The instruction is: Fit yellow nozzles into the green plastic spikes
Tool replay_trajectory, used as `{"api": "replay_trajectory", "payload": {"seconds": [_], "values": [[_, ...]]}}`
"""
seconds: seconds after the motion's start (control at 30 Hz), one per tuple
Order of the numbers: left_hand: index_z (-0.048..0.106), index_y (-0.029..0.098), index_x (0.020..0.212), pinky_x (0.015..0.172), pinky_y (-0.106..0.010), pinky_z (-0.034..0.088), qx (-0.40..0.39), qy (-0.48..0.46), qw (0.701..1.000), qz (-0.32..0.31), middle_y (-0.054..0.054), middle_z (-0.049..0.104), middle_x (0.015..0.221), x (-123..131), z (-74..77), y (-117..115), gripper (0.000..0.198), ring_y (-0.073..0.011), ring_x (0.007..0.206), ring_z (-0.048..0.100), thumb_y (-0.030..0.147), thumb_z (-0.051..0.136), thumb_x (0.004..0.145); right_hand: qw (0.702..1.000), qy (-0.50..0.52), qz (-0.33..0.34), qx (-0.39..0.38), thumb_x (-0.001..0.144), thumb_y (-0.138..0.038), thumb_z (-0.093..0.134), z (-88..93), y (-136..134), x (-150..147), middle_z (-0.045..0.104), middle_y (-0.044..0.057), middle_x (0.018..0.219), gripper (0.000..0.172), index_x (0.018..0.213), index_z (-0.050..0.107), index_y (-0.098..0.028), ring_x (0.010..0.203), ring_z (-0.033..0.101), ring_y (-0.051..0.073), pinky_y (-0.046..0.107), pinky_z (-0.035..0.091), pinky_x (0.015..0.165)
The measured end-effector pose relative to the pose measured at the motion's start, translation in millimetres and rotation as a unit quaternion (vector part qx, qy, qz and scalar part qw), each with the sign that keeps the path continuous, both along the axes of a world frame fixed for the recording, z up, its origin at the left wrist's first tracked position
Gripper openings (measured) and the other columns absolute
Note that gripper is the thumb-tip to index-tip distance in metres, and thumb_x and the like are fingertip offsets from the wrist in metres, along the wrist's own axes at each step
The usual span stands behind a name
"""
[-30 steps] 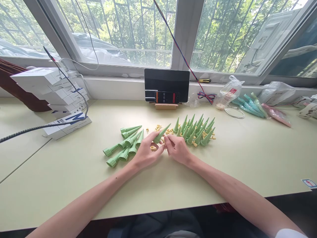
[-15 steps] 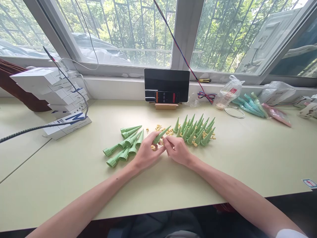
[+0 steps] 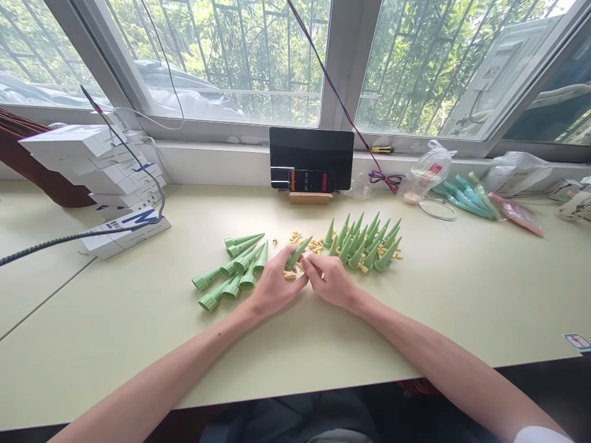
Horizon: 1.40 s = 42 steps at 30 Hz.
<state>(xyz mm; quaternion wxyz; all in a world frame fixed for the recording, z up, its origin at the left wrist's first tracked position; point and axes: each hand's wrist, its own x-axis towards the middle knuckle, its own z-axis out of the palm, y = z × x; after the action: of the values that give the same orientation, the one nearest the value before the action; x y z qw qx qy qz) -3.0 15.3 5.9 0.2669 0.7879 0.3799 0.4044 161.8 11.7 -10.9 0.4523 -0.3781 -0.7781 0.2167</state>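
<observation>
Fingers of my left hand (image 3: 276, 280) are wrapped round a green plastic cone spike (image 3: 299, 253), its tip pointing up and to the right. Close against it, my right hand (image 3: 330, 280) pinches a small yellowish piece at the spike's side; the fingers mostly hide it. Several loose green spikes (image 3: 247, 280) lie on their sides left of my left hand. Beyond my right hand, several more spikes (image 3: 355, 249) stand upright in a group, with small yellow pieces at their bases. Loose yellow valve-like pieces (image 3: 316, 245) are scattered between the two groups, partly behind my hands.
A black tablet-like panel (image 3: 311, 151) and a phone (image 3: 310, 181) showing a timer stand on a cardboard support at the back. White boxes (image 3: 87, 160) are stacked at the left, a black cable over them. Plastic bags (image 3: 428, 172) and coiled wires (image 3: 386, 179) lie along the right sill.
The green spike has tilted slightly more upright, and its tip has shifted a little left. Both hands keep nearly the same place.
</observation>
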Motion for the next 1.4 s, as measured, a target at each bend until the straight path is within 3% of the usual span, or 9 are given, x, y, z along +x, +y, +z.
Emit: {"api": "replay_trajectory", "payload": {"seconds": [0.2,0.43,0.7,1.1,1.23,1.4], "values": [[0.054,0.021,0.101,0.070,-0.025,0.050,0.023,0.002,1.000,0.009,0.001,0.063,0.086,0.5,-1.1,0.1,0.020,-0.0124,0.074,0.059,0.018,0.060,0.082,1.000,-0.005,0.007,-0.017,0.100,-0.029,0.040,3.2,-1.0,-0.3,0.045,-0.003,0.057,0.034,0.067,0.040,-0.021,0.051,0.039,0.011,0.025,0.032,0.053],[0.053,0.021,0.098,0.064,-0.024,0.049,0.020,0.002,1.000,0.011,0.002,0.061,0.082,0.7,-0.3,-1.2,0.018,-0.0110,0.068,0.057,0.019,0.060,0.082,0.996,0.008,0.023,-0.084,0.102,-0.034,0.038,10.3,-5.4,-0.7,0.051,-0.003,0.051,0.036,0.074,0.056,-0.020,0.048,0.048,0.012,0.026,0.040,0.054],[0.054,0.021,0.097,0.065,-0.024,0.051,0.012,0.000,1.000,0.027,0.002,0.061,0.082,1.1,0.0,-2.7,0.019,-0.0115,0.069,0.058,0.018,0.062,0.080,0.981,0.059,0.050,-0.175,0.103,-0.042,0.038,6.5,-4.0,-0.7,0.054,-0.004,0.047,0.041,0.073,0.055,-0.020,0.044,0.054,0.011,0.024,0.044,0.054],[0.054,0.021,0.095,0.065,-0.024,0.051,0.020,-0.010,0.999,0.030,0.001,0.061,0.085,1.9,-0.3,-3.4,0.017,-0.0118,0.072,0.060,0.015,0.059,0.079,0.925,0.159,0.146,-0.314,0.099,-0.049,0.042,17.1,-3.5,-1.6,0.058,-0.003,0.050,0.040,0.074,0.054,-0.020,0.041,0.055,0.013,0.025,0.045,0.042],[0.053,0.021,0.096,0.064,-0.023,0.050,0.026,-0.011,0.999,0.031,0.001,0.060,0.087,1.5,-1.0,-3.5,0.019,-0.0111,0.071,0.059,0.014,0.059,0.079,0.914,0.179,0.155,-0.330,0.098,-0.048,0.045,19.0,-3.3,-2.8,0.058,-0.003,0.050,0.039,0.073,0.054,-0.019,0.044,0.057,0.013,0.024,0.045,0.042],[0.053,0.020,0.092,0.062,-0.023,0.049,0.031,-0.014,0.999,0.034,0.001,0.056,0.088,1.5,-2.1,-2.5,0.016,-0.0107,0.072,0.056,0.014,0.059,0.079,0.925,0.168,0.145,-0.308,0.098,-0.049,0.045,12.6,0.0,-2.5,0.058,-0.002,0.055,0.040,0.074,0.055,-0.019,0.045,0.057,0.013,0.023,0.045,0.041]]}}
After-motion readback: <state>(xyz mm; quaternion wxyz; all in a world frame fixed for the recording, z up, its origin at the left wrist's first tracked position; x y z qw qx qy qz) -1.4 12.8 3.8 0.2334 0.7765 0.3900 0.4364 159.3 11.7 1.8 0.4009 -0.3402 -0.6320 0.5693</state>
